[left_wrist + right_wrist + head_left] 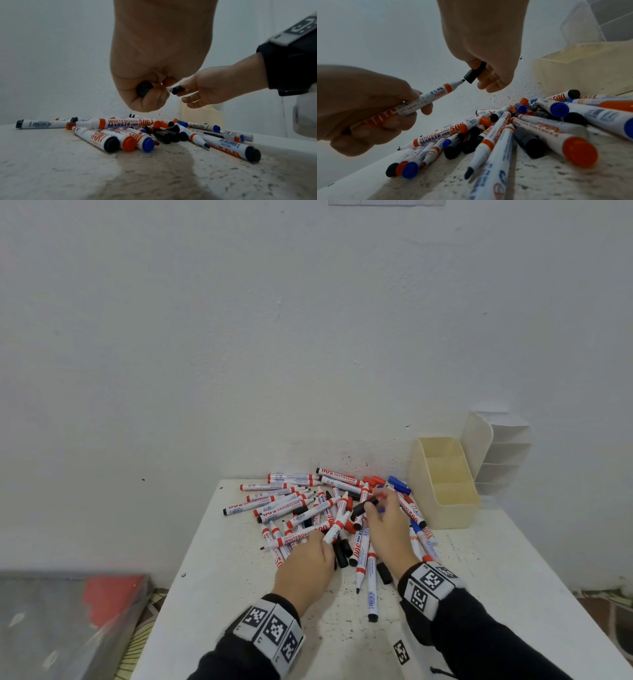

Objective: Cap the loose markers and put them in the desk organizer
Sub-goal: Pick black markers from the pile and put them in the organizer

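My left hand (308, 563) grips a white whiteboard marker (337, 523) with a bare black tip, raised above the pile. In the right wrist view that marker (426, 97) points up to the right, and its tip sits just at the mouth of a black cap (475, 73). My right hand (383, 518) pinches this black cap (366, 506). Several loose markers and caps in red, black and blue form a pile (308, 505) on the white table (239, 594). The cream desk organizer (445, 484) stands empty to the right of the pile.
A white tiered holder (500, 450) stands behind the organizer against the wall. A marker tag sticker (401, 652) lies on the table near its front edge. To the left, below the table, sits a clear box with something red (85, 611).
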A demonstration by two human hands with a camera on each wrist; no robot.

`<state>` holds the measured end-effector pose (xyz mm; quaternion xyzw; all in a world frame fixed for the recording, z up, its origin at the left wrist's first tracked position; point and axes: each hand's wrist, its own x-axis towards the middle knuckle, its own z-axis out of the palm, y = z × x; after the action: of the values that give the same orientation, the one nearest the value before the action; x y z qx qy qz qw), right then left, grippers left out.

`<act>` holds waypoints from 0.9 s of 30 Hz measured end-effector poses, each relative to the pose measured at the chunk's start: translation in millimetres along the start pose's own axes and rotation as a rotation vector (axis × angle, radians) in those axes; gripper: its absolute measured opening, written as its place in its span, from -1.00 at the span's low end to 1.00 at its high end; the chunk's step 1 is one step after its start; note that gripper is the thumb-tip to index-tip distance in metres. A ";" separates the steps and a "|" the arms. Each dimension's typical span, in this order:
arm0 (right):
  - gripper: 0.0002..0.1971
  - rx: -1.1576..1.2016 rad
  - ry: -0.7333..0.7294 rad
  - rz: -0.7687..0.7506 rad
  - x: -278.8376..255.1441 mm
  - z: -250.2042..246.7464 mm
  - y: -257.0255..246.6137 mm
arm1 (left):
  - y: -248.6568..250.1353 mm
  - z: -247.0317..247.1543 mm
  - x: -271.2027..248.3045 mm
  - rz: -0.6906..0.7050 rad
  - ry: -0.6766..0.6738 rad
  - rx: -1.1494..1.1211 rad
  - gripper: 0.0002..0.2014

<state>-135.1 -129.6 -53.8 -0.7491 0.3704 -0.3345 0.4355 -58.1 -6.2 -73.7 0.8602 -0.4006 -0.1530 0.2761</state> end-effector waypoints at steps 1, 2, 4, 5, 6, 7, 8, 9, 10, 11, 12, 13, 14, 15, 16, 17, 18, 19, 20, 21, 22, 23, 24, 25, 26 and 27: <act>-0.74 0.017 -0.003 0.001 0.0 -0.1 -0.7 | 0.0 0.3 0.1 0.007 0.003 0.015 -0.74; -0.76 0.031 -0.014 0.001 -0.2 0.3 -0.6 | 0.5 0.5 0.1 0.016 0.005 0.020 -0.74; -0.81 0.063 -0.066 0.011 -0.9 1.7 -0.7 | 1.0 1.0 -0.4 0.043 0.011 0.011 -0.76; -0.83 0.084 -0.105 0.026 -0.8 2.8 -0.4 | 1.5 0.9 -0.4 0.053 0.015 0.004 -0.77; -0.84 0.103 -0.140 0.041 -0.8 3.4 -0.4 | 1.6 1.0 0.0 0.058 0.016 -0.009 -0.77; -0.84 0.107 -0.165 0.053 -0.4 3.8 0.0 | 1.9 0.6 0.3 0.059 0.015 -0.029 -0.76; -0.84 0.103 -0.177 0.061 -0.3 3.9 -0.1 | 2.0 0.5 1.0 0.057 0.013 -0.049 -0.75; -0.84 0.099 -0.181 0.068 0.1 3.9 0.4 | 2.1 -0.1 1.3 0.055 0.012 -0.064 -0.74; -0.85 0.104 -0.184 0.075 0.0 2.9 0.5 | 2.5 -0.2 1.8 0.054 0.012 -0.075 -0.74; -0.86 0.114 -0.189 0.085 0.1 1.9 0.2 | 2.6 -0.4 2.2 0.055 0.013 -0.077 -0.74; -0.86 0.130 -0.192 0.098 -0.2 0.8 -0.3 | 2.7 -0.4 2.7 0.058 0.014 -0.069 -0.74; -0.85 0.148 -0.182 0.111 -0.2 -0.6 -0.2 | 2.9 -0.5 3.0 0.058 0.014 -0.048 -0.74; -0.84 0.160 -0.148 0.115 0.2 -2.3 0.3 | 2.8 -0.3 3.6 0.054 0.013 -0.020 -0.74; -0.82 0.137 -0.086 0.101 1.9 -4.0 3.1 | 2.5 -0.1 4.0 0.042 0.012 0.000 -0.74; -0.80 0.074 -0.017 0.070 4.1 -6.3 6.3 | 1.4 0.4 4.6 0.026 0.011 0.008 -0.73; -0.79 -0.012 0.031 0.030 5.8 -9.1 9.9 | 0.4 0.8 5.0 0.007 0.013 0.008 -0.72; -0.78 -0.100 0.045 -0.014 6.8 -11.7 13.7 | -0.7 1.7 5.5 -0.012 0.015 0.009 -0.71; -0.79 -0.186 0.030 -0.053 7.8 -14.1 17.6 | -1.4 2.0 5.7 -0.026 0.018 0.009 -0.70; -0.80 -0.272 -0.013 -0.082 8.6 -16.1 21.6 | -1.8 2.6 6.0 -0.036 0.019 0.010 -0.70; -0.81 -0.355 -0.074 -0.102 8.9 -17.6 25.8 | -2.3 3.4 6.6 -0.043 0.019 0.008 -0.70; -0.78 -0.430 -0.154 -0.115 8.4 -19.2 29.6 | -2.5 4.2 7.4 -0.047 0.016 0.004 -0.70; -0.75 -0.490 -0.248 -0.121 6.9 -20.4 32.8 | -2.3 4.6 8.1 -0.049 0.014 -0.003 -0.70; -0.71 -0.539 -0.328 -0.132 5.0 -21.6 35.2 | -2.0 4.9 8.7 -0.049 0.013 -0.008 -0.70; -0.67 -0.586 -0.370 -0.150 3.1 -22.5 37.3 | -1.5 5.2 9.2 -0.050 0.011 -0.011 -0.70; -0.66 -0.626 -0.361 -0.181 1.1 -23.6 38.2 | -1.3 5.6 9.4 -0.051 0.005 -0.012 -0.70; -0.68 -0.661 -0.319 -0.215 -1.3 -25.6 36.9 | -1.0 5.9 9.5 -0.052 0.000 -0.012 -0.70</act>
<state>-166.5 -151.6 -77.1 -0.9264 0.3053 -0.1200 0.1848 -54.4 -15.1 -79.4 0.8686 -0.3774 -0.1624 0.2770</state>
